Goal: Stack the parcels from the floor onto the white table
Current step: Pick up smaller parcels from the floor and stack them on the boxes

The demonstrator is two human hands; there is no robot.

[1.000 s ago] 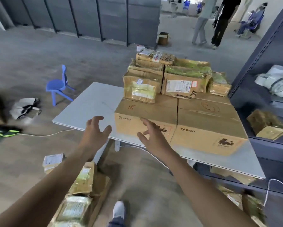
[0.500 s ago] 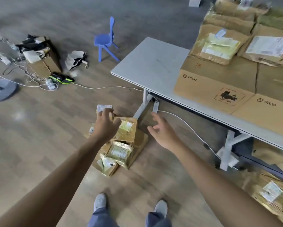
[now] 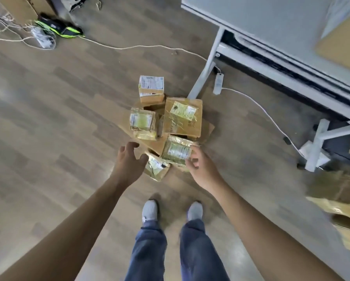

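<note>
A pile of brown cardboard parcels [image 3: 166, 126] is found on the brown wooden floor [image 3: 48, 122], just beside a leg of the white table [image 3: 271, 23]. Every parcel is taped shut, so what is inside cannot be seen. The pile is laid on a flat sheet of cardboard [image 3: 153, 144].

A blurred brown box [image 3: 340, 47] is seen on the table top. Near the table leg a white power strip [image 3: 218, 84] is seen, with a white cable [image 3: 261, 110] trailed across the floor. More blurred cardboard boxes [image 3: 340, 199] are seen at the right edge. A black and green thing [image 3: 62, 30] and tangled white wires [image 3: 42, 37] are left at the far side.

At the far end of the pile a small box with a white label [image 3: 151, 89] is set. A wide flat box with a yellow label [image 3: 183, 118] is placed next to it, with a parcel wrapped in shiny tape [image 3: 143, 123] beside that. Nearest the person, a shiny yellow parcel [image 3: 176, 151] and a small tilted box [image 3: 157, 169] are packed close together.

The left hand [image 3: 129, 161] is held open beside the small tilted box, fingers spread, with nothing gripped. The right hand [image 3: 200, 168] is open too, its fingers loosely bent at the edge of the shiny yellow parcel. Whether the parcel is touched cannot be told.
</note>
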